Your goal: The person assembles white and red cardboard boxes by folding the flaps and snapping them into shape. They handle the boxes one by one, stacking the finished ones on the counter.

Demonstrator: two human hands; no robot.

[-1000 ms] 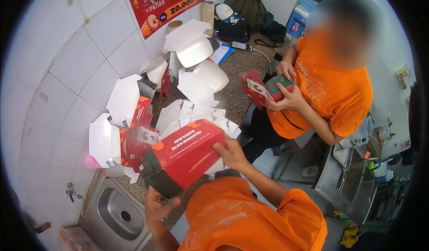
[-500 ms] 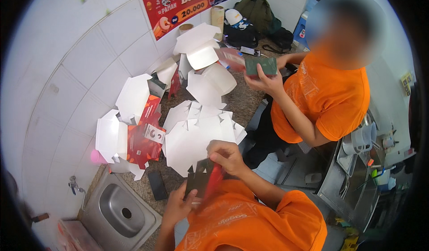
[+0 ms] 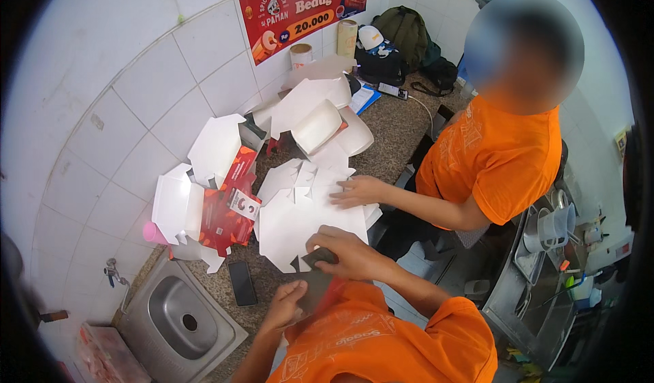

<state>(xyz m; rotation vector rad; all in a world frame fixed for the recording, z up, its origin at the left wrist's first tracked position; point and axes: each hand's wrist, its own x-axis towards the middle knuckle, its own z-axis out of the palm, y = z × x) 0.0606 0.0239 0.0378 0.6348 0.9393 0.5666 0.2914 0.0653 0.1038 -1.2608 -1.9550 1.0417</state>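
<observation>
In front of my orange shirt, a partly folded cardboard food box [image 3: 315, 291], dark grey-green with some red, is held between my hands; it is slightly blurred. My left hand [image 3: 285, 306] pinches its left side, thumb on top. My right hand [image 3: 344, 255] grips a flap at its far edge with curled fingers. Just beyond lies a stack of flat white box blanks [image 3: 303, 219]. A co-worker's hand [image 3: 360, 192] rests on the right side of that stack. Left of it stand opened boxes, white inside [image 3: 178, 206] and red-patterned outside [image 3: 221, 223].
A steel sink [image 3: 187, 322] is set in the granite counter at lower left, with a phone [image 3: 242, 283] beside it. More folded white boxes [image 3: 317, 125] pile up against the tiled wall. Bags [image 3: 398, 42] sit at the back. The co-worker in orange [image 3: 490, 158] stands at right.
The co-worker's box has left their hands, and one hand now reaches onto the blanks. Another folded box shows on the back pile. My right hand has curled over the box's flap.
</observation>
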